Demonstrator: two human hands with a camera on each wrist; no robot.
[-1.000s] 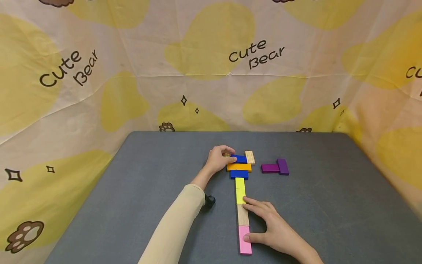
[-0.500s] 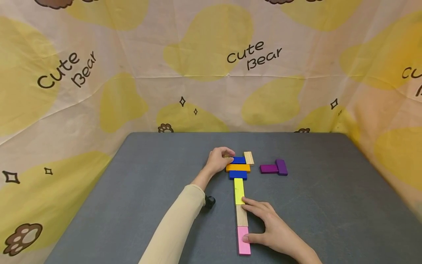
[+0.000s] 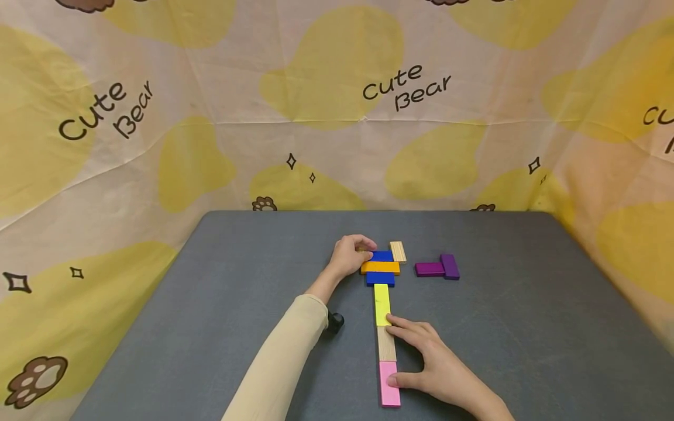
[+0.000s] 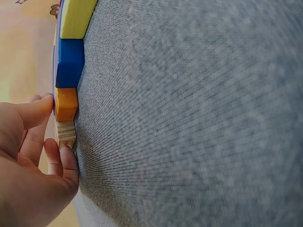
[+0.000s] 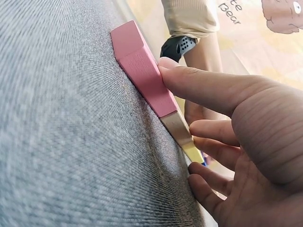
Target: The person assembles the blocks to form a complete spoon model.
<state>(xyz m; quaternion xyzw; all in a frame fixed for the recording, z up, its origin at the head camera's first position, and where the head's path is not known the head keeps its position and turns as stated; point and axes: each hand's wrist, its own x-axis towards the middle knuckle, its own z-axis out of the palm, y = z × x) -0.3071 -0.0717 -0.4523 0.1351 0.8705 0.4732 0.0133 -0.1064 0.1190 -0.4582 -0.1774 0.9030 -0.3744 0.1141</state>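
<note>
Flat wooden blocks form a T-like row on the table. At its far end my left hand (image 3: 347,255) holds a blue block (image 3: 382,256) by its left end, thumb on it and fingers curled behind. The orange block (image 3: 380,268) and a second blue block (image 3: 380,279) lie just nearer. A plain wood block (image 4: 66,133) shows beside the left fingertips in the left wrist view. The stem is a yellow block (image 3: 382,305), a plain block (image 3: 387,344) and a pink block (image 3: 389,386). My right hand (image 3: 434,365) rests along its right side, thumb on the pink block, extended fingertips near the yellow one.
Another plain wood block (image 3: 398,251) stands at the right end of the far blue block. Two purple blocks, one lengthwise (image 3: 430,269) and one crosswise (image 3: 450,266), lie to the right. A printed cloth (image 3: 326,88) hangs behind the grey table (image 3: 526,327).
The far blue block, slightly slanted a second ago, now lies straighter along the orange block. My left hand moved only slightly with it; my right hand kept its place on the stem.
</note>
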